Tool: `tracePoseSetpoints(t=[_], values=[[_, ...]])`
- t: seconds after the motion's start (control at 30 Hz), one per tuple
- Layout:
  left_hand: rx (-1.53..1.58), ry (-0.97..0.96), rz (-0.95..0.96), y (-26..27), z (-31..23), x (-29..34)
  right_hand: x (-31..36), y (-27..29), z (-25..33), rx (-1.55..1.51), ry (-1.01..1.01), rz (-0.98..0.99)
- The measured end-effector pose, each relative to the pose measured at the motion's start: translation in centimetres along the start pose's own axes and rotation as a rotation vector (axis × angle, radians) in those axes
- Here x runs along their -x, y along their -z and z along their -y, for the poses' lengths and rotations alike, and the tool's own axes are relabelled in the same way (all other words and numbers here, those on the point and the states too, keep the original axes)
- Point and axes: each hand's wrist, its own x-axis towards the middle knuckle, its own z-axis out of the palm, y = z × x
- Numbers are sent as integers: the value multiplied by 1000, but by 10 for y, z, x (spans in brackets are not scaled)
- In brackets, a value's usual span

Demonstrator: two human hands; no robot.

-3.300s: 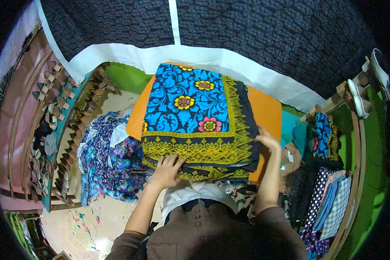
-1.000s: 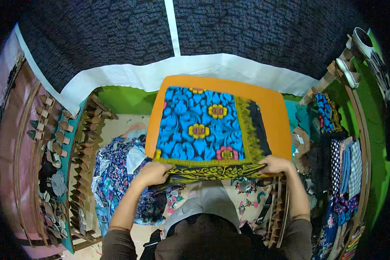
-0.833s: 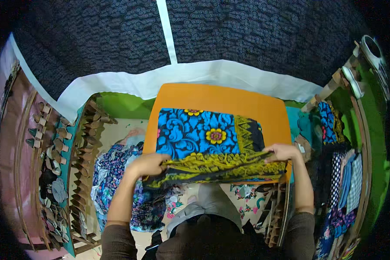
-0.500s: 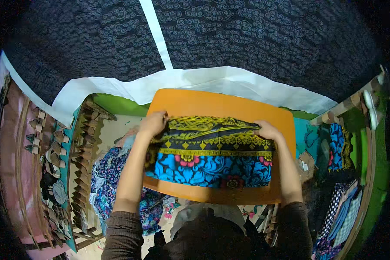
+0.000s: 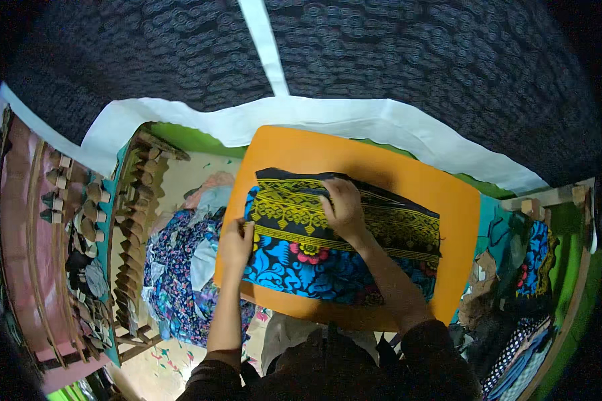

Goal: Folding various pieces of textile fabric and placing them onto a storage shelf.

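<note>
A patterned cloth point(image 5: 301, 267), blue with red flowers below and black with yellow motifs above, lies folded on an orange board point(image 5: 301, 144) in front of me. My left hand point(image 5: 236, 245) is at the cloth's left edge, thumb and fingers closed on its border. My right hand point(image 5: 344, 210) rests on the black and yellow part, left of its middle. Its bent fingers touch the fabric, with a gap between thumb and forefinger. The right forearm crosses over the blue part and hides some of it.
A large heap of dark floral fabric point(image 5: 184, 267) lies on the floor left of the board. Wooden racks with rows of brown pieces point(image 5: 130, 247) stand farther left. Folded clothes point(image 5: 515, 357) and a matching blue cloth point(image 5: 534, 257) are at the right. A dark patterned sheet point(image 5: 415, 60) hangs ahead.
My right hand has left the cloth's upper right corner and moved left onto its upper part. My left hand has come down along the left edge. The cloth's upper band now lies flatter.
</note>
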Motion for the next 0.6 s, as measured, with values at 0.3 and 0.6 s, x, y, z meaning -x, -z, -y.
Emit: tracePoseSetpoints(t=[0.3,0.6], values=[[11,7,149,17,17,28,-103,-101,23,-143,25,461],[139,-197,176,45,31,34,-147,-103,29,10,-53,53]])
